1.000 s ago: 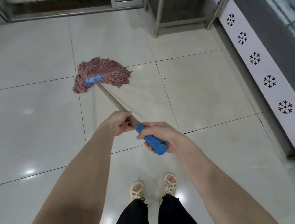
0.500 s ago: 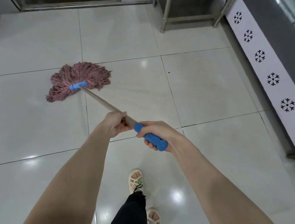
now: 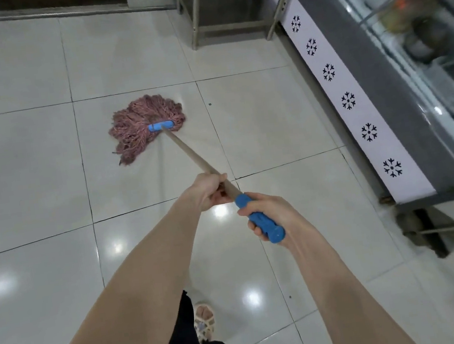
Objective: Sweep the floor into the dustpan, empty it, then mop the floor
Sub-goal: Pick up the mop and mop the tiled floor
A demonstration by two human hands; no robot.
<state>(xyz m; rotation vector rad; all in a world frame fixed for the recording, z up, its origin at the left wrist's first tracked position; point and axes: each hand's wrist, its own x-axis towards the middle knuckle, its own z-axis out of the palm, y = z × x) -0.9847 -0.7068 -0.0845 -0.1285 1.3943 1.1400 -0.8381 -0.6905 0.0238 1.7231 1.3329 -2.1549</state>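
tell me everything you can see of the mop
The mop has a fan of pinkish-red string strands spread flat on the glossy tiled floor, gathered in a blue clamp. A plain wood-coloured shaft slants back from the clamp toward the person and ends in a blue plastic-looking grip. The left hand grips the shaft just ahead of that grip; the right hand wraps the blue grip itself.
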